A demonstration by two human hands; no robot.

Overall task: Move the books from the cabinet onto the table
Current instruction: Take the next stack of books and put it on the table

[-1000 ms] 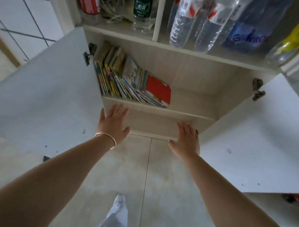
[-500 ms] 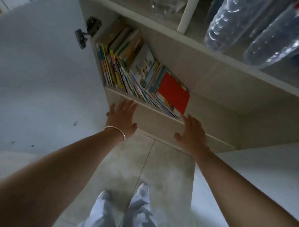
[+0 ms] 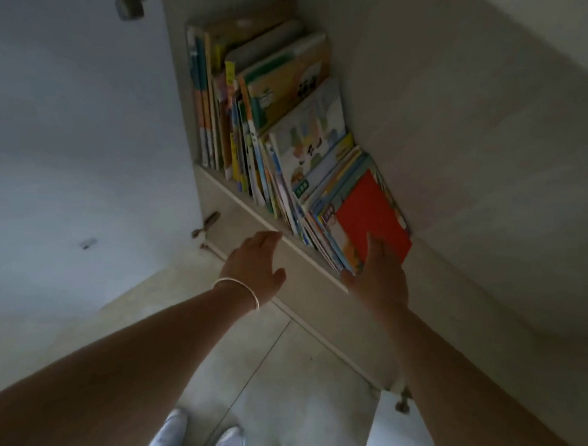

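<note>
The books (image 3: 289,145) lean in a row on the cabinet shelf (image 3: 252,211), tops tipped toward one o'clock. The right hand (image 3: 378,277), fingers straight, touches the nearest red book (image 3: 373,216) at its twelve o'clock. The left hand (image 3: 255,265) hovers open and empty, farther off.

Leaning books (image 3: 283,131) crowd the cabinet shelf's (image 3: 252,209) left end against the side wall; the shelf's right stretch lies bare, door (image 3: 71,128) swung wide.
</note>
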